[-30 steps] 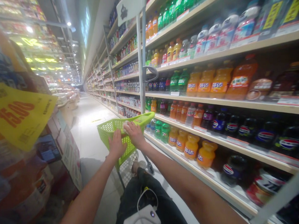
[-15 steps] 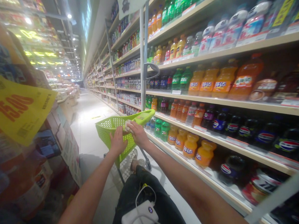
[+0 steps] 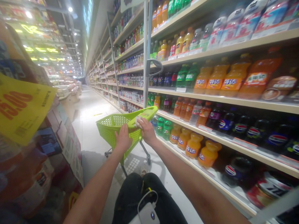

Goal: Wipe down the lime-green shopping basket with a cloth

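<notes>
A lime-green plastic shopping cart [image 3: 108, 131] with a perforated basket stands in front of me, its near bar angled up to the right. My left hand [image 3: 123, 139] is closed over the near bar, fingers on top and partly hidden from me. Further right on the same bar, my right hand [image 3: 147, 131] presses a crumpled white tissue [image 3: 138, 122] against the green plastic. Its fingers are bent around the tissue, which shows at the fingertips. The two hands are apart.
Shelves of bottled drinks run along the right, with orange soda bottles [image 3: 192, 145] low down. A metal post [image 3: 146, 53] rises beyond the cart. At left hangs a yellow price sign [image 3: 19, 105] beside stacked goods. A white power bank [image 3: 145, 218] with a cable lies on my lap.
My right hand has slid right along the bar with the tissue, widening the gap to my left hand. The foot that was forward has drawn back, and the view has shifted slightly.
</notes>
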{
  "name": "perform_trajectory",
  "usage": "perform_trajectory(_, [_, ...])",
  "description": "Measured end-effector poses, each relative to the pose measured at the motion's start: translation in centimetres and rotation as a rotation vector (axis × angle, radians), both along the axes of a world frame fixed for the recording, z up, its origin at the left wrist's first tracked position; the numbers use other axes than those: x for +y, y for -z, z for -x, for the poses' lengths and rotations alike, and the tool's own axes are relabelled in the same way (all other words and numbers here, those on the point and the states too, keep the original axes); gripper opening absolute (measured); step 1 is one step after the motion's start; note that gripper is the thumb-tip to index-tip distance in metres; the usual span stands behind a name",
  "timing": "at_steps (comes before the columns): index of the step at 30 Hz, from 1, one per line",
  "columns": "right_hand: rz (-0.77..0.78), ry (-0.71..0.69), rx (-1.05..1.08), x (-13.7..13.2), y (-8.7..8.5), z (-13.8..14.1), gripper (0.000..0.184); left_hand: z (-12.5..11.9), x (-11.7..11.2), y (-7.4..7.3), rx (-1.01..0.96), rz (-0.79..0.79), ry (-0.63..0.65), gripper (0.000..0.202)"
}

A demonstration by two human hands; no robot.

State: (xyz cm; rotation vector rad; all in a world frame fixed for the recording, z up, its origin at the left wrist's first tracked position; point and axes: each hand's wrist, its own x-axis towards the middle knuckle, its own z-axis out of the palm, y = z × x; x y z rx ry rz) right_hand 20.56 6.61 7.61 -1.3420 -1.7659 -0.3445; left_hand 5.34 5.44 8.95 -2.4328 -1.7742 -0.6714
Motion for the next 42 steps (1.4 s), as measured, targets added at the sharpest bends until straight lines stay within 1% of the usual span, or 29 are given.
perform_trajectory(4, [0.046,0.034,0.01,0.2,-0.3,-1.4,0.048,-1.6,0.0,-0.3,0.009,0.015,0.038,0.074])
perform_trajectory(7, [0.053,0.054,-0.012,0.0,-0.5,-1.8,0.048,-2.6,0.2,-0.6,0.018,0.038,0.087,0.072])
perform_trajectory(11, [0.038,0.073,-0.083,-0.6,-0.9,-2.2,0.045,-2.8,1.4,-0.6,0.009,0.039,0.175,0.069])
perform_trajectory(15, [0.064,0.148,-0.131,-1.0,-1.4,-3.2,0.043,-2.5,3.0,-0.4,-0.04,0.105,0.112,0.066])
perform_trajectory(17, [0.077,0.189,-0.144,-1.1,-1.5,-3.5,0.042,-2.8,3.4,-0.4,-0.031,0.137,0.112,0.067])
perform_trajectory(22, [0.087,0.198,-0.224,-0.7,-1.4,-3.1,0.039,-4.3,3.1,-0.6,-0.009,0.141,0.156,0.066])
perform_trajectory(26, [0.086,0.197,-0.26,-0.7,-1.7,-3.2,0.038,-4.7,2.9,-0.4,-0.025,0.125,0.181,0.064])
perform_trajectory(31, [0.074,0.271,-0.211,-0.5,-2.6,-4.2,0.036,-4.7,3.2,0.4,-0.142,0.2,0.05,0.067])
perform_trajectory(34, [0.089,0.244,-0.27,0.1,-2.5,-3.5,0.034,-5.0,3.2,0.7,-0.136,0.213,0.076,0.069])
perform_trajectory(39, [0.155,0.112,-0.404,1.0,-1.6,-1.6,0.036,-4.8,3.4,0.9,-0.111,0.19,0.143,0.07])
perform_trajectory(42, [0.153,0.091,-0.465,0.9,-1.2,-1.8,0.041,-3.8,3.8,1.3,-0.099,0.209,0.092,0.069])
